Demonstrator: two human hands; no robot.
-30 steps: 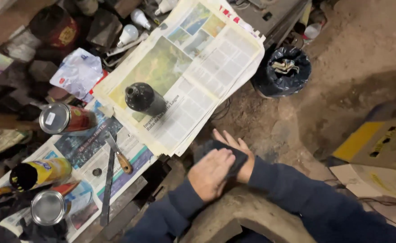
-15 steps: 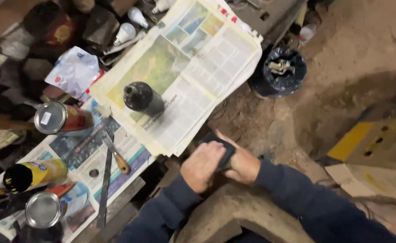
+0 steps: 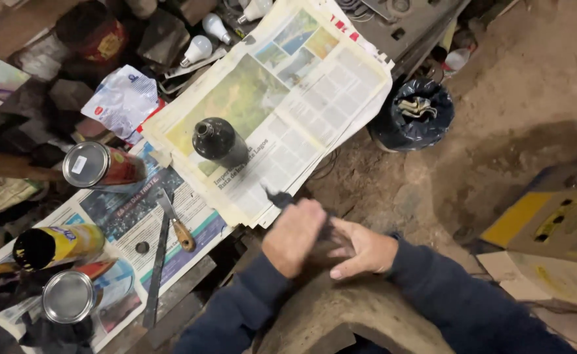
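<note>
Head view: the left hand (image 3: 293, 236) is curled shut around a small dark brush (image 3: 279, 197), whose tip pokes out just beside the newspaper's (image 3: 315, 85) edge. The right hand (image 3: 362, 248) lies open, fingers spread flat on a curved brown clay piece (image 3: 328, 311). A black bottle (image 3: 219, 141) stands upright on the newspaper. 2 tins (image 3: 98, 166) and a scraper (image 3: 177, 223) lie to the left.
</note>
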